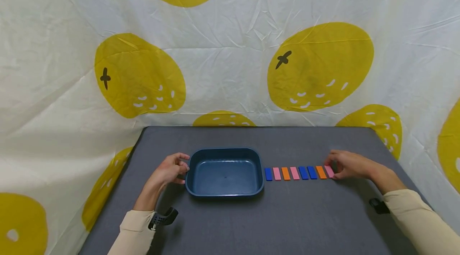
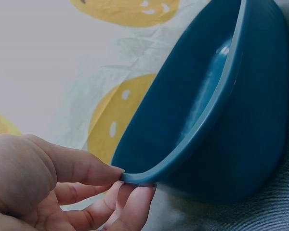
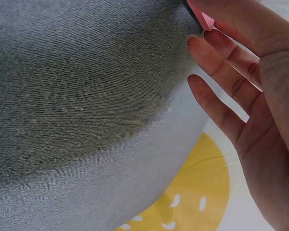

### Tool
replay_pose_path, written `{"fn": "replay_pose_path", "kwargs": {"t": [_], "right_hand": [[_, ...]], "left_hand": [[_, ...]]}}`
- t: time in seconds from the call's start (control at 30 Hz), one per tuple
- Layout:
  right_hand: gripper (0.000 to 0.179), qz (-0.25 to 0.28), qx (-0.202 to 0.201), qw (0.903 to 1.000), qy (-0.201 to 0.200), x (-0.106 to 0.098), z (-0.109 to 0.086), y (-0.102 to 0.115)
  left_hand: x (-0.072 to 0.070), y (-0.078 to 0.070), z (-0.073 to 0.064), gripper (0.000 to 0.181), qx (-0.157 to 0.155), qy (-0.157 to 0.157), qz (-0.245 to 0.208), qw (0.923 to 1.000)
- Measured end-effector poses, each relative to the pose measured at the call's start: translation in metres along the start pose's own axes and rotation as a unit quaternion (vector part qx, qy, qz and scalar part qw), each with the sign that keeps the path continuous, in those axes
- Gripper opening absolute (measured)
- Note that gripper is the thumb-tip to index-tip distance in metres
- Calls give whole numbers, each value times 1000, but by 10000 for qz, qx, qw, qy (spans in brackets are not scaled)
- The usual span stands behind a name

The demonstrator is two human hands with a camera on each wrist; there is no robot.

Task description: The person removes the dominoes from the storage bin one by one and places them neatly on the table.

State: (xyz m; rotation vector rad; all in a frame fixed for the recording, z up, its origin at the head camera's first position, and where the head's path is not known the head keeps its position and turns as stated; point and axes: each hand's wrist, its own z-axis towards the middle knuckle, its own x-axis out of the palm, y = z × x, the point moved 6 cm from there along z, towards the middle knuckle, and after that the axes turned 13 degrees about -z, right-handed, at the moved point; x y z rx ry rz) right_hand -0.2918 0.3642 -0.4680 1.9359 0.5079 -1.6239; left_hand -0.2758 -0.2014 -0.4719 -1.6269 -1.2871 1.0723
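Note:
A dark blue rectangular tray (image 1: 224,195) stands on the grey table. My left hand (image 1: 175,170) is at its left end with curled fingers; in the left wrist view the thumb and fingertips (image 2: 143,195) pinch the tray's rim (image 2: 183,147). To the right of the tray runs a row of small flat tiles in blue, pink and orange. At the row's right end my right hand (image 1: 350,164) pinches a pink tile (image 1: 329,172) between thumb and finger. The right wrist view shows only a corner of that pink tile (image 3: 205,18), with the other fingers spread loosely.
Between tray and right hand lie a blue tile (image 1: 268,174) beside the tray, a pink tile (image 1: 276,174), an orange tile (image 1: 285,173) and several more. Behind the grey table (image 1: 251,227) hangs a white cloth (image 1: 223,75) with yellow fruit shapes.

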Motion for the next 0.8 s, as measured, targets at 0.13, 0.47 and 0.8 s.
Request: {"fn": "replay_pose_path", "kwargs": {"t": [0.13,0.47,0.8], "right_hand": [[34,55,22,10000,43,2,-1,-2],[37,-24,1,10000,31,4,-2,-4],[40,-1016,241,9943,-195,-16,-2,13]], "left_hand": [[1,-2,-2,36,41,24,21,10000],[0,0,-2,39,40,-44,65,10000],[-10,-11,-5,41,365,-125,282,9989]]}}
